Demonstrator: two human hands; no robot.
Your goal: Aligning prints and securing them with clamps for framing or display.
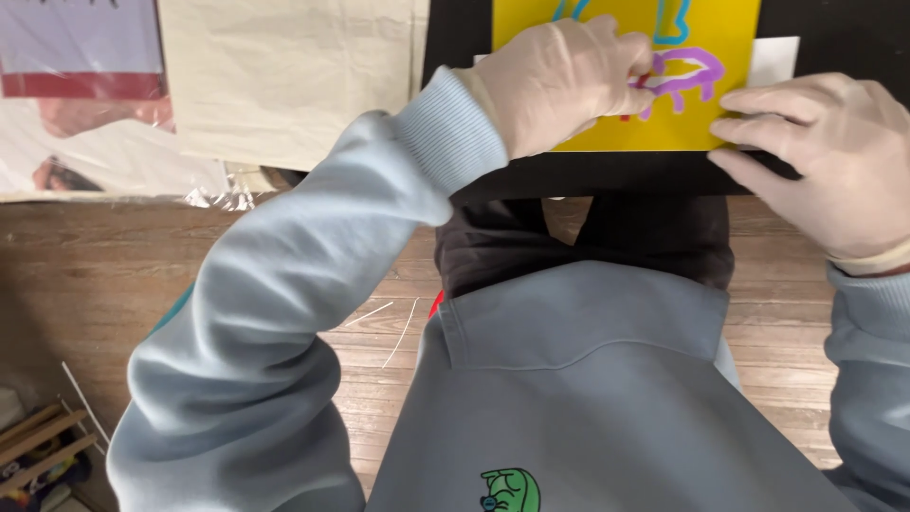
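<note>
Purple clay strip point(684, 76) on yellow card point(664, 128), lay just right of left hand point(559, 81), grip pinched on its near end; right hand point(825, 156), fingers flat and spread, pressed card's right edge on black board point(607, 175).

A crumpled cream sheet point(284, 76) hangs above the wooden floor point(95, 275) (thin sticks point(38, 431) lower left).

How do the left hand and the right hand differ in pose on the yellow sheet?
The left hand is curled, its fingers pinched at the purple outline drawn on the yellow sheet; the right hand lies flat with fingers extended. The left hand sits over the sheet's middle, while the right hand rests at its lower right corner, partly on the black board beneath. Both wear pale gloves and light blue sleeves.
</note>
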